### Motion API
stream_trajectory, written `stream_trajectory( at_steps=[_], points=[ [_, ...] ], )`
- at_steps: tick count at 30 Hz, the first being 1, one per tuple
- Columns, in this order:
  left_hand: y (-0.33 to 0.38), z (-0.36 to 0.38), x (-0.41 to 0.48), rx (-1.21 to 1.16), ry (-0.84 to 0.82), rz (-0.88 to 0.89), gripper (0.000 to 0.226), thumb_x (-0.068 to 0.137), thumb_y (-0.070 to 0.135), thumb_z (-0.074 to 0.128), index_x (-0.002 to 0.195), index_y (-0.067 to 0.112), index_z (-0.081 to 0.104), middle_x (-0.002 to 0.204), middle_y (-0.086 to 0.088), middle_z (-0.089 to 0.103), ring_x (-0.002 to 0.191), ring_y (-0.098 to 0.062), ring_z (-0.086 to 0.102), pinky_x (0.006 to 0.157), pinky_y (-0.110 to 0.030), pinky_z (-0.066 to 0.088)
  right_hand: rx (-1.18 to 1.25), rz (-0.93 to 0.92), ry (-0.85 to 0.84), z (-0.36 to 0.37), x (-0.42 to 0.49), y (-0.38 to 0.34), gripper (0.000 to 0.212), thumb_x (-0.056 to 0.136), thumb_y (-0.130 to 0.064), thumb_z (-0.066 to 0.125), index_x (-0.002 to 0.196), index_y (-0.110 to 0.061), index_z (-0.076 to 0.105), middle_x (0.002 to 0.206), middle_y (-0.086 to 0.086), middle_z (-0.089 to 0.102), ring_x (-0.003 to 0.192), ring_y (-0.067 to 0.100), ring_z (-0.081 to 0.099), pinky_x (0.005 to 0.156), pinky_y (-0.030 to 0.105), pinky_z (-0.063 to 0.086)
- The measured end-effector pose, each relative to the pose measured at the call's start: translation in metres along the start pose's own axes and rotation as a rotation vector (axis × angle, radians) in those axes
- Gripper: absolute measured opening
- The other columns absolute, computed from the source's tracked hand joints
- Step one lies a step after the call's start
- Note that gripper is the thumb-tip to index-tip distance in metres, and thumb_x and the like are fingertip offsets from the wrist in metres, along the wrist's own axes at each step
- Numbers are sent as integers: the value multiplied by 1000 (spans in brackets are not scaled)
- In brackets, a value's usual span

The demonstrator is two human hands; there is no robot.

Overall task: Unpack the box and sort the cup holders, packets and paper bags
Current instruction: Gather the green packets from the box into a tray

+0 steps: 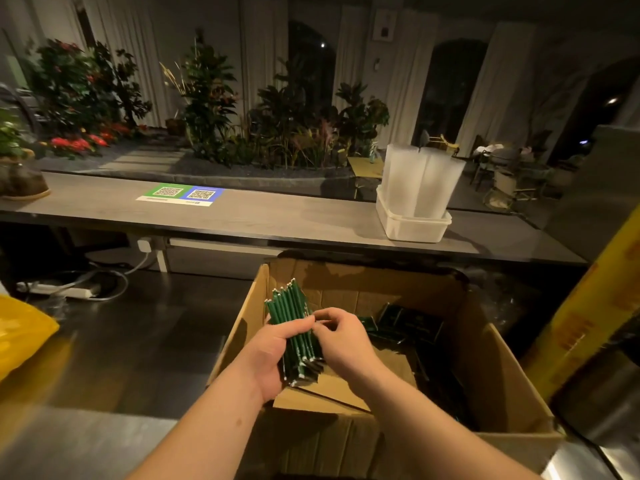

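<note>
left hand curls round a fanned green stack of flat pieces, held just above the open box, probably to keep it squared while right hand pinches its edge; more dark packs sit inside.

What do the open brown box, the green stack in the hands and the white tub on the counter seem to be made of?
The box is matte brown cardboard, with creased flaps. The green stack is probably thin printed paper or card; pale cut edges show. The white tub is likely plastic: smooth, moulded rim.
</note>
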State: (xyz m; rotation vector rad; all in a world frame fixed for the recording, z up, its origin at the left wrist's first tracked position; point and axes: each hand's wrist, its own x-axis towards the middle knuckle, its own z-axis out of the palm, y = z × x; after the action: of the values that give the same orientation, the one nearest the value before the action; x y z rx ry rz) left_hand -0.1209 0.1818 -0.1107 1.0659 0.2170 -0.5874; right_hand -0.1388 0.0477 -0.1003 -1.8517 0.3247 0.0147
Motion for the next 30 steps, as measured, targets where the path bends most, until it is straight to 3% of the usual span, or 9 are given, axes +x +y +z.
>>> stream_trajectory(
  at_steps=[5,8,12,14,19,24,26,28,30],
  points=[
    [-20,34,-30,50,-45,36,71,71,21,85,136,25,56,121,-21,71,107,-43,71,90,-58,58,-3,35,-50,-48,-44,-9,23,106,-36,51,120,-21,63,106,-1,71,89,12,71,66,24,55],
    [-43,52,-57,126,-66,5,74,73,14,83,138,28,51,120,-19,72,103,-41,73,88,-57,60,10,94,-134,-70,-80,-1,23,107,-31,52,123,-17,60,109,6,71,82,16,73,62,24,56],
    [-81,62,-80,174,-90,-53,95,61,15,88,143,31,43,118,-21,71,95,-40,76,77,-51,61,68,185,-193,-92,-118,26,18,106,-19,51,121,-11,58,112,14,68,85,22,73,67,32,61],
    [-103,64,-88,179,-100,-103,98,57,18,91,142,28,44,118,-23,71,96,-42,75,77,-51,60,85,220,-214,-101,-134,45,20,105,-18,52,122,-9,57,113,17,68,91,26,73,72,35,62],
    [-161,63,-98,158,-130,-260,103,52,20,94,142,12,46,119,-27,71,102,-45,73,77,-48,60,133,345,-247,-112,-165,94,21,104,-17,53,122,-7,57,111,19,66,86,26,70,65,33,59],
    [-203,67,-100,232,-134,-382,66,69,22,78,130,3,63,115,-22,74,105,-39,73,86,-48,57,150,482,-216,-117,-176,141,23,101,-18,55,121,-9,62,119,19,68,102,33,72,86,47,63],
    [-214,68,-95,251,-94,-396,75,66,20,84,135,4,58,116,-23,74,102,-41,74,85,-52,59,158,524,-224,-118,-177,149,23,102,-17,52,120,-9,63,120,18,68,106,34,71,90,49,61],
    [-222,67,-88,301,-57,-396,91,60,17,92,139,8,48,115,-25,72,93,-44,75,76,-55,61,170,559,-250,-118,-177,158,23,104,-16,49,119,-8,64,121,18,68,111,35,69,91,48,60],
    [-226,68,-84,338,7,-404,75,74,9,86,135,9,42,111,-28,71,83,-43,76,65,-53,61,177,584,-267,-118,-176,166,24,103,-15,48,117,-6,65,123,18,69,115,35,67,96,50,58]
  ],
)
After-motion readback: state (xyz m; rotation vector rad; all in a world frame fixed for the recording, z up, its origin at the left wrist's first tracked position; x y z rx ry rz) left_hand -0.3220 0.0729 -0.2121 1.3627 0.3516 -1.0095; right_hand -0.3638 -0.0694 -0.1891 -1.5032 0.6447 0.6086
